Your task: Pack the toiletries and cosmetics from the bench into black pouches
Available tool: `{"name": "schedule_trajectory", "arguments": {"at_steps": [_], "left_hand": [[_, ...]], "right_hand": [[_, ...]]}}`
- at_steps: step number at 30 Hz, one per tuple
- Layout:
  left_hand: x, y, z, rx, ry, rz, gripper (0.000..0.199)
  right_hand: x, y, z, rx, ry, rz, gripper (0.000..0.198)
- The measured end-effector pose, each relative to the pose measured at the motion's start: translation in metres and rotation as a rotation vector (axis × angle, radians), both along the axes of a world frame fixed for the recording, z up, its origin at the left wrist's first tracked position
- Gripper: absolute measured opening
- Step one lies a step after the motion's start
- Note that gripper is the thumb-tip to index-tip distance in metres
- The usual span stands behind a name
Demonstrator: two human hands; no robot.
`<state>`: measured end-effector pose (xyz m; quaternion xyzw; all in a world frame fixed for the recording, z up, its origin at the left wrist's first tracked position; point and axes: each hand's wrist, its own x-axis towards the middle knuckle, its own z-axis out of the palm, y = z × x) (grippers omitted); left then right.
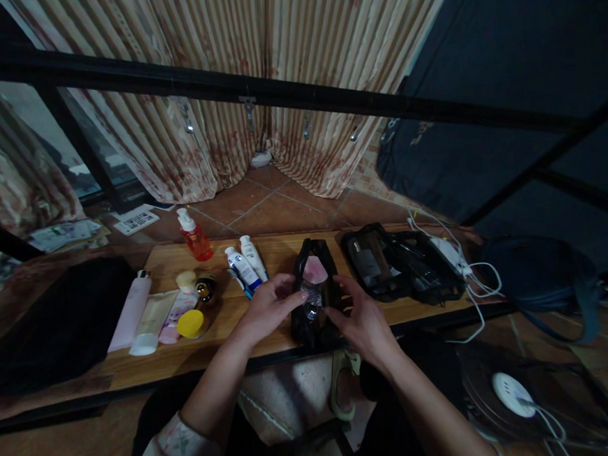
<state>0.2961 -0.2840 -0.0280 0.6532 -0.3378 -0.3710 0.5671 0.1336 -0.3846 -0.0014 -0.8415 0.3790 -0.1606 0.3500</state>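
A small black pouch stands on the wooden bench with its top open, between my two hands. Inside it lie a pink item and something shiny and see-through that I cannot make out. My left hand grips the pouch's left side, thumb over the rim. At the opposite side, my right hand has its thumb and fingers around the edge. Just left of the pouch are a blue-and-white tube and a white tube. Two black see-through pouches lie to the right.
On the bench's left stand a red pump bottle, a pink bottle, a beige tube, a yellow-lidded jar and a black bag. White cables and a dark blue bag are at right. A black rail crosses behind.
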Motion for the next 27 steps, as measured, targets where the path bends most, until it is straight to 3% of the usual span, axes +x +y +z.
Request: {"name": "schedule_trajectory", "arguments": {"at_steps": [4, 10, 15, 24, 27], "left_hand": [[-0.001, 0.0, 0.004, -0.027, 0.092, -0.008, 0.044], [0.001, 0.0, 0.002, -0.112, 0.155, -0.044, 0.049], [0.002, 0.001, -0.001, -0.147, 0.249, -0.065, 0.056], [0.004, 0.001, -0.001, -0.16, 0.331, -0.124, 0.084], [0.004, 0.001, 0.0, -0.187, 0.305, -0.154, 0.087]], "right_hand": [[0.001, -0.005, 0.004, -0.127, 0.145, 0.098, 0.045], [0.014, -0.009, 0.017, -0.365, 0.525, 0.221, 0.051], [0.027, -0.009, 0.025, -0.426, 0.713, 0.238, 0.047], [0.027, -0.015, 0.015, -0.455, 0.739, 0.255, 0.018], [0.027, -0.017, 0.014, -0.477, 0.721, 0.236, 0.02]]}}
